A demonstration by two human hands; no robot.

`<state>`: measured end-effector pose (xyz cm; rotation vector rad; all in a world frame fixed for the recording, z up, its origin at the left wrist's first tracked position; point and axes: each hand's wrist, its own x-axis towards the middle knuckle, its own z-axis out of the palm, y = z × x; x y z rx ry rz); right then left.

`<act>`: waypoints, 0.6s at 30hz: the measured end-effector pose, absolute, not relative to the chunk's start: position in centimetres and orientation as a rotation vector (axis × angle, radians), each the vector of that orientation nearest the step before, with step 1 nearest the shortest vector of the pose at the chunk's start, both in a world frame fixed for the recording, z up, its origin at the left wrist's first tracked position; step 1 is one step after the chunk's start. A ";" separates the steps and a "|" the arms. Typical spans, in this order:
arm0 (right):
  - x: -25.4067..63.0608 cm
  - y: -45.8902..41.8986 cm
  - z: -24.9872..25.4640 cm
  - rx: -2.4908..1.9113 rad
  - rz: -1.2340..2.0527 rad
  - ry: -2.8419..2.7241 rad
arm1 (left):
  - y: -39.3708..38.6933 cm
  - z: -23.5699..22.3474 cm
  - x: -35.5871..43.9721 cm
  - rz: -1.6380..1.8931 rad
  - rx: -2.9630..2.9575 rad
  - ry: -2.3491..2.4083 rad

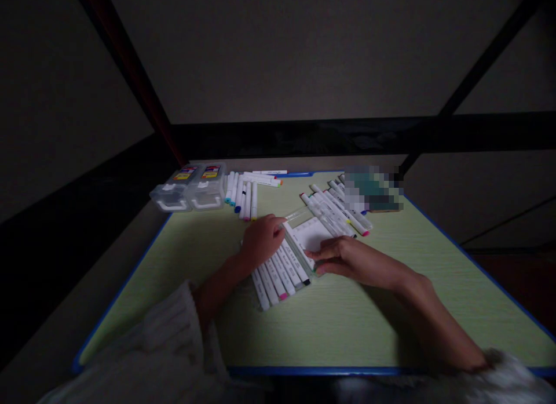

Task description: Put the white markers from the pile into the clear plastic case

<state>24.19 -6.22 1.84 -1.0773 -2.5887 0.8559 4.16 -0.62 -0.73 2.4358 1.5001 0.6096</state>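
Observation:
A clear plastic marker case lies open in the middle of the pale green table. My left hand rests on a row of several white markers beside the case, fingers curled at the case's left edge. My right hand lies at the case's near right edge, fingers stretched along it and pressed together. Whether either hand truly grips the case or a marker is hard to make out in the dim light.
Two shut clear cases with white handles stand at the far left. Loose markers lie beside them, and another heap of markers lies at the far right by a blurred dark-green object. The table has a blue rim.

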 end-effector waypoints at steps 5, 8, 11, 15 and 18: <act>24.4 -6.1 1.8 -1.091 0.958 -2.549 | -0.1 -0.9 4.0 0.630 2.314 1.523; 24.4 -6.0 1.5 -1.161 0.944 -2.537 | 0.1 -0.9 4.0 0.643 2.278 1.515; 24.4 -5.9 1.3 -1.185 0.969 -2.509 | 0.2 -1.0 4.0 0.658 2.264 1.498; 24.3 -6.0 1.3 -1.192 0.995 -2.483 | 0.3 -1.1 3.9 0.663 2.263 1.492; 24.2 -6.0 1.4 -1.188 1.006 -2.471 | 0.3 -1.2 3.8 0.668 2.261 1.493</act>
